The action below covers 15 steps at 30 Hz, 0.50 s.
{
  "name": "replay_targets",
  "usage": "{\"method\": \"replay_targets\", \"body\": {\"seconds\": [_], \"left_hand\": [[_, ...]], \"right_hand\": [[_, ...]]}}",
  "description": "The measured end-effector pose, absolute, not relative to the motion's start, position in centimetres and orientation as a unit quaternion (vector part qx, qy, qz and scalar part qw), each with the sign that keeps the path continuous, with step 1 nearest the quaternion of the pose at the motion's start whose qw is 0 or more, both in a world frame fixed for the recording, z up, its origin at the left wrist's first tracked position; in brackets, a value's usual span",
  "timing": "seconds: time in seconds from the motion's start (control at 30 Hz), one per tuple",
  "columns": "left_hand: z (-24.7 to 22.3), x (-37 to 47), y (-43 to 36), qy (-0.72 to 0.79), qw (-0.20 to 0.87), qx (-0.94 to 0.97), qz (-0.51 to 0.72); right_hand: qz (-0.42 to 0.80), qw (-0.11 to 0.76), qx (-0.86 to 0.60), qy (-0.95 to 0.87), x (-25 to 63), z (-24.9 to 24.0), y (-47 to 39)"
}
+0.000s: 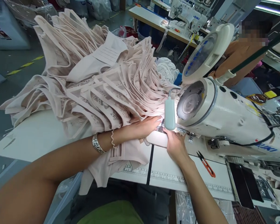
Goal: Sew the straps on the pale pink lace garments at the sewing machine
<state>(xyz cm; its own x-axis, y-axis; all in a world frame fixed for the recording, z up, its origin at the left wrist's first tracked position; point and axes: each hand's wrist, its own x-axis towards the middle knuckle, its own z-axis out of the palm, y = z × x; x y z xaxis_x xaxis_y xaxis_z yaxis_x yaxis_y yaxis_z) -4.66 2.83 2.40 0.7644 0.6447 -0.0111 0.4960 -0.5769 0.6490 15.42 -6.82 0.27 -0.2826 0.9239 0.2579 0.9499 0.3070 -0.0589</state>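
A large heap of pale pink garments point(102, 90) with lace panels covers the left of the white sewing table point(35, 130). My left hand point(148, 126) reaches across the heap's front edge to the needle area of the white sewing machine point(242, 115); its fingers press on fabric beside the presser foot. Just right of the needle area is my right hand point(176, 144), fingertips at the lit spot under the machine head. What they pinch is too small to tell. Below my left forearm, a pink garment piece point(128, 154) hangs over the table's front edge.
Orange thread snips point(207, 165) lie right of my right forearm, and a phone-like black device point(241, 185) sits at the right edge. A ruler strip point(163, 176) runs along the front. Behind the machine are another sewing table point(151, 20) and a person in orange point(240, 59).
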Motion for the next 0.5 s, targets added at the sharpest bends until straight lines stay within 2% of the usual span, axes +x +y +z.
{"method": "replay_targets", "body": {"seconds": [0.07,0.17,0.37,0.5], "left_hand": [[3.1,-4.7,2.8,0.329,0.335,0.875,0.120],[3.4,-4.8,2.4,0.333,0.287,0.888,0.137],[2.3,-5.7,1.1,0.255,-0.013,0.955,0.153],[1.3,-5.4,1.3,0.207,-0.123,0.961,0.133]], "right_hand": [[-0.051,0.124,-0.596,-0.792,15.5,0.2,-6.6],[-0.050,0.120,-0.625,-0.769,15.6,0.2,-6.1],[-0.037,-0.007,-0.703,-0.711,15.2,1.0,-5.1],[-0.027,-0.049,-0.714,-0.698,14.6,1.7,-5.0]]}}
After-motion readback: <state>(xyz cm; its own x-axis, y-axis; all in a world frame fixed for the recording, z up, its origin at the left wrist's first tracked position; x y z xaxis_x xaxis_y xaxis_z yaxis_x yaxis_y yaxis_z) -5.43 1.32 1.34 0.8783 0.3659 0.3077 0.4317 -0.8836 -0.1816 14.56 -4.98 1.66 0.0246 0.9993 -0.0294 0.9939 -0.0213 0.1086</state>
